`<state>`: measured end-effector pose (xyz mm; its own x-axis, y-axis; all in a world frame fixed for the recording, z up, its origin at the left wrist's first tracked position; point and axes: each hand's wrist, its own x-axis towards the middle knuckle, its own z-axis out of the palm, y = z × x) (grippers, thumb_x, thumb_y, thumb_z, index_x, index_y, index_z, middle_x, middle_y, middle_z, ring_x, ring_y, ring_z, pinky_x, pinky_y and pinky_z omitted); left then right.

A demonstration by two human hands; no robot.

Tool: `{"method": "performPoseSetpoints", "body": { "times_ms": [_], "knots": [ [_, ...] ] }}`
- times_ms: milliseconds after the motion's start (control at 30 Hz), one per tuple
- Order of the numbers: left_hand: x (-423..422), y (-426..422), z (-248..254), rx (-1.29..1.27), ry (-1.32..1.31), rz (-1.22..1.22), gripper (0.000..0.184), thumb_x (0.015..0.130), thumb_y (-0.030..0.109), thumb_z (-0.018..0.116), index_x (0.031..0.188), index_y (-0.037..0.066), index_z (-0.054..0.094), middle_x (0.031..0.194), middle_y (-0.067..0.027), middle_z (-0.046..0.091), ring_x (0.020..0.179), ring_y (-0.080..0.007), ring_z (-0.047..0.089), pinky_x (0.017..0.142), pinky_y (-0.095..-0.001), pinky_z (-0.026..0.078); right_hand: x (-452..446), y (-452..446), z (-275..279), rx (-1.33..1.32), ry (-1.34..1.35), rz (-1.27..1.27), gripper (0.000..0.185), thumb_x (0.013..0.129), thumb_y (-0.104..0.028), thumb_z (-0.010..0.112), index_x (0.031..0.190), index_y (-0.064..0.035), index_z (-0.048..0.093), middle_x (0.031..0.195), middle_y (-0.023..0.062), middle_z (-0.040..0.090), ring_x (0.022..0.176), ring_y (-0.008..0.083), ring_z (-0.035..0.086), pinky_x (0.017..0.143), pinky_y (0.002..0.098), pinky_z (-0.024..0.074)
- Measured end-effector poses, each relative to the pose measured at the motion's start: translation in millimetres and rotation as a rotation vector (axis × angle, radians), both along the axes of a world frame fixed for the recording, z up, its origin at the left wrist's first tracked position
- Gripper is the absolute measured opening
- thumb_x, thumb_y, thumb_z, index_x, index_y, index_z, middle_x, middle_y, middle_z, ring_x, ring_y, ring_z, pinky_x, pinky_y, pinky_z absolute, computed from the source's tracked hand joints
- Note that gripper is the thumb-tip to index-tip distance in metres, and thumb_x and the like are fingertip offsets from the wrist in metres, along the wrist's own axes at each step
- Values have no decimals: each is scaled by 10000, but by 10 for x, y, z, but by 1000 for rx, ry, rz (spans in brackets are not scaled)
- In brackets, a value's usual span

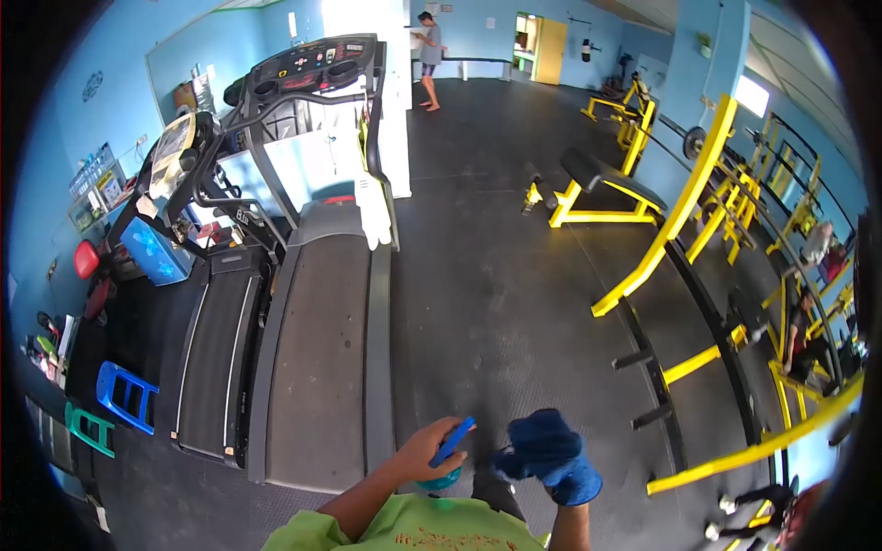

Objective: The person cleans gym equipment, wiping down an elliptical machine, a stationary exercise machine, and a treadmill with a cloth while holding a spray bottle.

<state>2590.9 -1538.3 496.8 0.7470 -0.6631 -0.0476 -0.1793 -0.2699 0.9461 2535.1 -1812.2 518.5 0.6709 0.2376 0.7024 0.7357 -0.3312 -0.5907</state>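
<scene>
My left hand [424, 452] is closed around what looks like a spray bottle, with a blue top [453, 442] and a teal, rounded body [441, 480] partly hidden by the fingers. To its right, my right hand is covered by a dark blue cloth [548, 452], bunched over the fingers and wrapped down to the wrist. The fingers under the cloth are hidden. Both hands are low in the view, in front of my green shirt [432, 523]. Just left of my left hand lies the rear end of a treadmill [317, 349].
A smaller treadmill [218, 349] stands further left, beside blue [129, 397] and green [89, 430] stools. White gloves or cloth [372, 209] hang from the larger treadmill's rail. Yellow weight racks [671, 220] and a bench [606, 188] are at right. People are at the back [429, 60] and right [799, 335].
</scene>
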Motion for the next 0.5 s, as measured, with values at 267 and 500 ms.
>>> {"method": "performPoseSetpoints", "body": {
  "times_ms": [267,500],
  "knots": [
    [1294,-703,-195,-120,17,345,512,850,136,705,1322,69,517,1107,-79,626,829,-138,618,766,-322,500,1919,-886,-305,539,1144,324,392,758,-12,702,1139,14,616,1054,83,697,725,149,612,622,268,490],
    [2581,-1096,-251,-178,-102,579,505,847,110,695,1316,58,514,975,-39,613,792,-101,593,724,-293,493,4000,-1380,-521,-211,577,44,336,847,-149,651,1167,-45,644,1143,84,680,995,238,643,843,353,517]
  ]
}}
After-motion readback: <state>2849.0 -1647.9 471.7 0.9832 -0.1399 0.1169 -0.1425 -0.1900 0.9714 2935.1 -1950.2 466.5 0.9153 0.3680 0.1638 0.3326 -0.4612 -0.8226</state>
